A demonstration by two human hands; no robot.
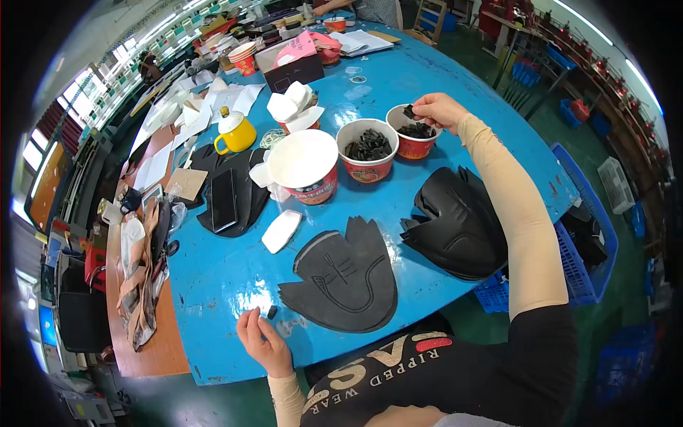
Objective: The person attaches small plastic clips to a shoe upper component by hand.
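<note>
My right hand (440, 111) pinches a small black piece (410, 112) over a red-and-white paper tub (415, 148) with more black pieces inside. Left of that tub stands a second paper tub (367, 173), also holding small black pieces. At the table's near edge my left hand (265, 346) has its fingers loosely bent and apart, with nothing seen in them. A small black bit (272, 312) lies just off its fingertips. Between my hands a flat black shoe-upper piece (341, 277) with stitched lines rests on the blue table. Under my right forearm sits a stack of black upper pieces (459, 224).
A large white-rimmed bucket (302, 167), a white pad (282, 231), a phone (224, 199) and a yellow mug (235, 134) stand or lie to the left. Farther back is a dark box (290, 70). Blue crates (587, 263) flank the table's right edge.
</note>
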